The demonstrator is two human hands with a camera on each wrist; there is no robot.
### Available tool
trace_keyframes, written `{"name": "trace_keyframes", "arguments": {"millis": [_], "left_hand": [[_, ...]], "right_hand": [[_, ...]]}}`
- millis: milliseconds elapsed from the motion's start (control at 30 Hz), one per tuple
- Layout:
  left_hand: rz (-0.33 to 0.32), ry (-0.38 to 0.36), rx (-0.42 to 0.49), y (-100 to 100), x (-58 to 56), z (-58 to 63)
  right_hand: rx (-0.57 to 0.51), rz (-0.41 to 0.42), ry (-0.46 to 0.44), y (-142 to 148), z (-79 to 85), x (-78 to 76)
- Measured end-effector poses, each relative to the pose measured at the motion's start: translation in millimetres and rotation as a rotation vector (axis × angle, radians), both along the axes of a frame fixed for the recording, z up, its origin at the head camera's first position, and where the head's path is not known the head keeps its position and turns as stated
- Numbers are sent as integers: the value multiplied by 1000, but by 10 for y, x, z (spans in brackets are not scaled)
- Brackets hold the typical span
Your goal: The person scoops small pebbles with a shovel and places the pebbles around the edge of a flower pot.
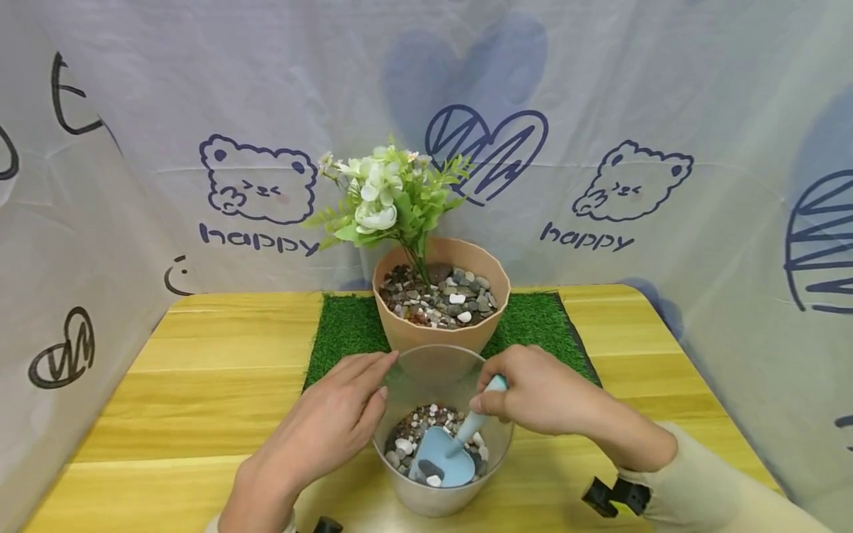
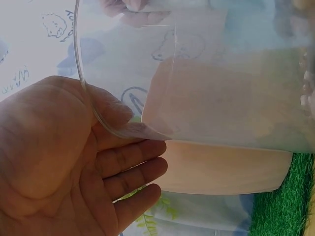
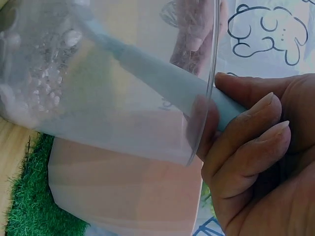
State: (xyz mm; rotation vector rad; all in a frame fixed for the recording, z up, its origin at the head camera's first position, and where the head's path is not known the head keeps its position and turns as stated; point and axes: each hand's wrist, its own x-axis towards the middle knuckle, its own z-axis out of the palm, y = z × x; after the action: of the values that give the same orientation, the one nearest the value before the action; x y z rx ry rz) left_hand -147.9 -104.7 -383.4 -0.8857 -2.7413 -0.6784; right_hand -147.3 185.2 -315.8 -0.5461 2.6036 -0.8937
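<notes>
A clear plastic bucket (image 1: 445, 500) stands on the table, with mixed small stones (image 1: 403, 446) in its bottom. My right hand (image 1: 543, 392) grips the handle of a light blue scoop (image 1: 445, 451), its fingers curled round it at the bucket's right rim. The scoop's blade lies low inside among the stones, bearing a dark pebble (image 1: 430, 469) and a white pebble (image 1: 434, 480). At the bucket's left rim rests my left hand (image 1: 326, 418), its fingers nearly straight. In the left wrist view, the thumb and index finger of the left hand (image 2: 88, 157) overlap the bucket's rim (image 2: 84, 83).
Just behind the bucket stands a peach flowerpot (image 1: 440, 337) filled with stones and holding white artificial flowers (image 1: 380, 196). It sits on a green turf mat (image 1: 343, 326) on the wooden table (image 1: 193, 385). A printed cloth (image 1: 373, 66) hangs behind and at both sides.
</notes>
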Motion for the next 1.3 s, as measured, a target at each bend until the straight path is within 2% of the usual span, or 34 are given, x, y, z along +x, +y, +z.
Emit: {"name": "trace_keyframes", "arguments": {"millis": [333, 567, 733, 1067, 1300], "left_hand": [[9, -29, -3, -6, 5, 3], [18, -38, -5, -3, 19, 5], [19, -48, -4, -3, 19, 9], [22, -54, -4, -10, 19, 2], [23, -44, 0, -6, 16, -7]], "right_hand": [[-53, -46, -32, 58, 29, -31], [-137, -97, -115, 118, -10, -38], [-183, -139, -143, 175, -17, -55], [-227, -173, -148, 199, -34, -82], [-281, -236, -161, 243, -49, -105]]}}
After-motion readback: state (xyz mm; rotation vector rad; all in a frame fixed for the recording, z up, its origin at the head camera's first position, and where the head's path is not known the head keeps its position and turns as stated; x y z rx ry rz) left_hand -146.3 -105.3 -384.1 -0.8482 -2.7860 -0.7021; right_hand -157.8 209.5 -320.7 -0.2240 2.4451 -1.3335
